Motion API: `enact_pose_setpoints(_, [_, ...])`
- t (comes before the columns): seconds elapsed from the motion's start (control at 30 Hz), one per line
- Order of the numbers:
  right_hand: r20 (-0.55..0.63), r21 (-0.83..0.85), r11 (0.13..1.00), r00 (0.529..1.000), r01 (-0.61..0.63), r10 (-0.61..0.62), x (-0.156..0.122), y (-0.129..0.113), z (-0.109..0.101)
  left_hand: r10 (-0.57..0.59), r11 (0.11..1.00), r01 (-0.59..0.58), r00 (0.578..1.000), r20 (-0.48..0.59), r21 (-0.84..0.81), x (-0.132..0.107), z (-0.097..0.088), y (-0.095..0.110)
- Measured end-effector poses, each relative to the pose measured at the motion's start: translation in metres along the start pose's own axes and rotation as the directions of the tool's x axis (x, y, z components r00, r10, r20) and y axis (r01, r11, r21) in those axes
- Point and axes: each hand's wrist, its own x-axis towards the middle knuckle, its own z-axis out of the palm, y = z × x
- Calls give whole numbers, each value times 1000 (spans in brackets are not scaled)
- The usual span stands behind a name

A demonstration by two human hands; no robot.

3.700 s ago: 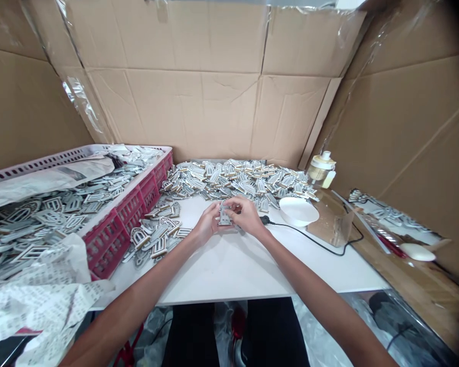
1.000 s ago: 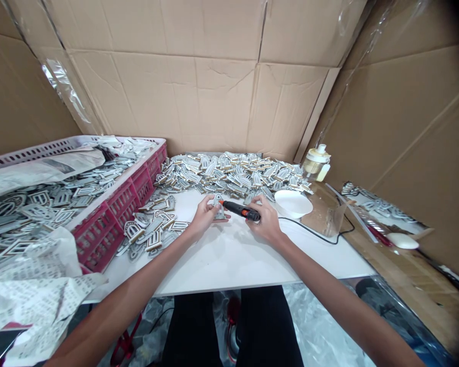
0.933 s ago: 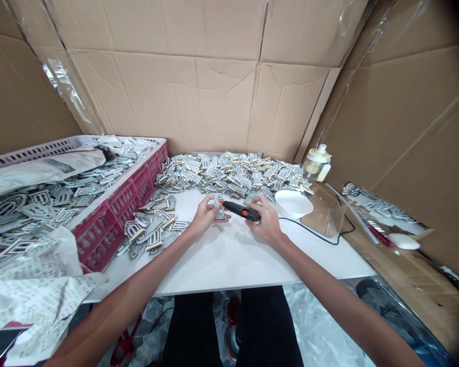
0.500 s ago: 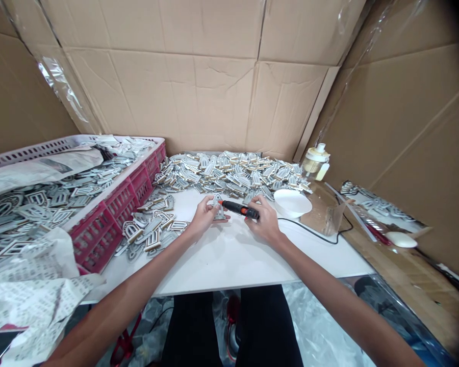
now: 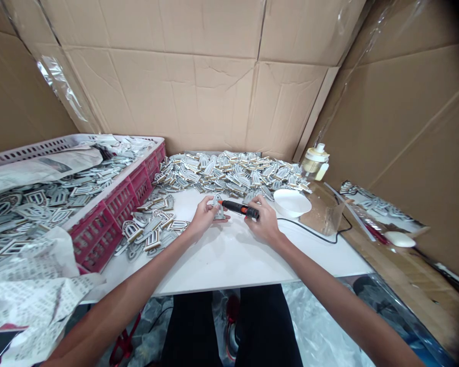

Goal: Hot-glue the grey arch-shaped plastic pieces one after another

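Here's the small grey piece (image 5: 219, 211), peaked at its far end, gripped in the left hand (image 5: 204, 216) over the white worktop (image 5: 218, 262)! And the black tool (image 5: 235, 207), slanting from the right hand (image 5: 264, 217), has its orange tip (image 5: 221, 202) right at the piece, contact unclear.

room lies over the tabletop (image 5: 222, 265) between the forearms (image 5: 147, 279); glue gun (image 5: 235, 206) blocks ahead, pink crate (image 5: 118, 206) left, bowl (image 5: 291, 203) and cable (image 5: 316, 236) right.

Blk tool (image 5: 237, 207) w/ orange tip (image 5: 220, 202), gry piece (image 5: 218, 211), pink crate (image 5: 99, 232), wht tabletop (image 5: 214, 265)
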Motion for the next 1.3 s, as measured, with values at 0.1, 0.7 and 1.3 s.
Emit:
enact_pose_setpoints(0.1, [11, -8, 1000, 1000, -8, 8, 0, -1, 0, 0, 1000, 0, 1000, -1, -4, 0, 0, 0])
enact_pose_setpoints(0.7, [-13, -303, 921, 967, -246, 254, 6, 11, -6, -15, 994, 41, 966, 257, -97, -2, -6, 6])
enact_pose_setpoints(1.3, [71, 306, 951, 996, 35, -59, 7, 7, -12, 141, 987, -138, 990, 24, -88, 8, -12, 7])
